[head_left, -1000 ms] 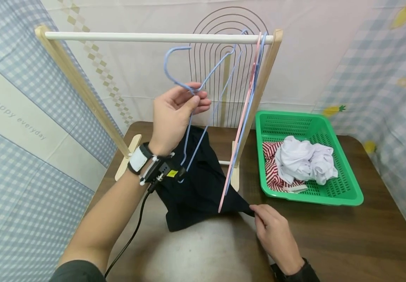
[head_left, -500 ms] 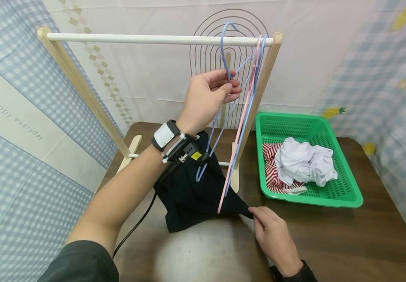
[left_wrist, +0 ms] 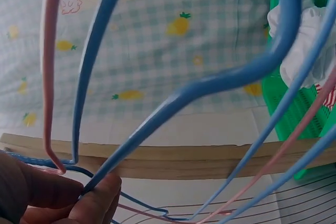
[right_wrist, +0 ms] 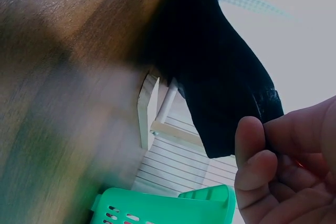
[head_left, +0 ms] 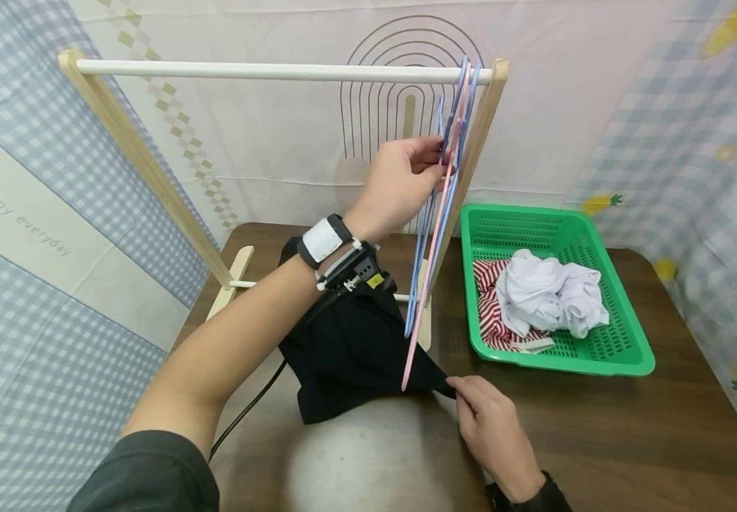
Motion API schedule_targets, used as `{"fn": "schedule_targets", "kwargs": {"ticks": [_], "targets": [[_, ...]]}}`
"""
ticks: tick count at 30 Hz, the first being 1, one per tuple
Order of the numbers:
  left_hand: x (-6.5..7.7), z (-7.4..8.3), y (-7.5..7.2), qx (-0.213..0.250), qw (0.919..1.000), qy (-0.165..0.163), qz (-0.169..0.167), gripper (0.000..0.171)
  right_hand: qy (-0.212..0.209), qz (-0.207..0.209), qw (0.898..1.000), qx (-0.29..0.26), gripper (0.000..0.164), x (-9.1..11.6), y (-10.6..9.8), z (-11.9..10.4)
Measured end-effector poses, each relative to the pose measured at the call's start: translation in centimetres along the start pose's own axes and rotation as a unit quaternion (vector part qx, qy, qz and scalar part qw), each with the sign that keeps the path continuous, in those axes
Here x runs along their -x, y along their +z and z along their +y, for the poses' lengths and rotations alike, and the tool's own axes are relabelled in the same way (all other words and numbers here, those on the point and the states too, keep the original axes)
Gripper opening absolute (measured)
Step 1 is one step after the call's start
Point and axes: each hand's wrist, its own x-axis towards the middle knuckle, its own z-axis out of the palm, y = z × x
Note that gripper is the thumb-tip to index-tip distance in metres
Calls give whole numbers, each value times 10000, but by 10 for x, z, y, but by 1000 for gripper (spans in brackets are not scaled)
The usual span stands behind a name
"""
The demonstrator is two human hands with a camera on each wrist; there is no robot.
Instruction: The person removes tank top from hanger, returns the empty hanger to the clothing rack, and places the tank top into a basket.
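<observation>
My left hand (head_left: 403, 181) is up at the right end of the white rail (head_left: 247, 70). Its thumb and fingers pinch the neck of a blue hanger (left_wrist: 194, 90), whose hook lies at the rail. Close beside it hang a pink hanger (head_left: 421, 320) and another blue hanger. Low at the front, my right hand (head_left: 493, 427) pinches one corner of a black garment (head_left: 356, 370), pulled into a point. The garment lies crumpled on the table below the rail, partly behind my left forearm. In the right wrist view, the black cloth (right_wrist: 226, 77) stretches away from the pinching fingertips.
A green basket (head_left: 637, 366) stands at the right, holding a white cloth (head_left: 548, 291) and a red-and-white striped cloth (head_left: 493, 306). Wooden posts (head_left: 144, 171) bear the rail. A black cable (head_left: 247, 409) trails from my left wrist camera.
My left hand has carried the blue hanger rightward along the rail to the other hangers, its hook now at the rail. My right hand stays on the black garment's corner.
</observation>
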Motion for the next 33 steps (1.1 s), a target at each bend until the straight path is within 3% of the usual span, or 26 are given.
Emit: {"fn": "schedule_targets", "kwargs": {"ticks": [7, 12, 18, 20, 23, 26, 29, 33], "targets": [[3, -5, -2, 1, 9998, 208, -62, 41, -66, 5, 10000, -24, 28, -1, 0, 0], [12, -8, -9, 70, 9992, 348, -178, 44, -97, 7, 9999, -53, 28, -2, -1, 1], [30, -19, -20, 63, 9998, 173, -40, 38, -218, 162, 9996, -103, 26, -4, 2, -1], [37, -29, -30, -214, 9996, 184, 71, 35, -284, 194, 9992, -202, 25, -8, 4, -2], [47, -55, -47, -1146, 9926, 333, 212, 33, -349, 140, 9985, -392, 26, -16, 7, -2], [57, -91, -60, -2399, 9701, 375, 43, 33, -303, -33, 9984, -483, 33, -26, 13, -2], [69, -130, -64, -3618, 9310, 233, -428, 41, -184, -352, 9982, -438, 46, -36, 22, -4], [84, -173, -63, -4709, 8752, -406, -1030, 74, 128, -966, 9947, -334, 68, -51, 38, -9]]}}
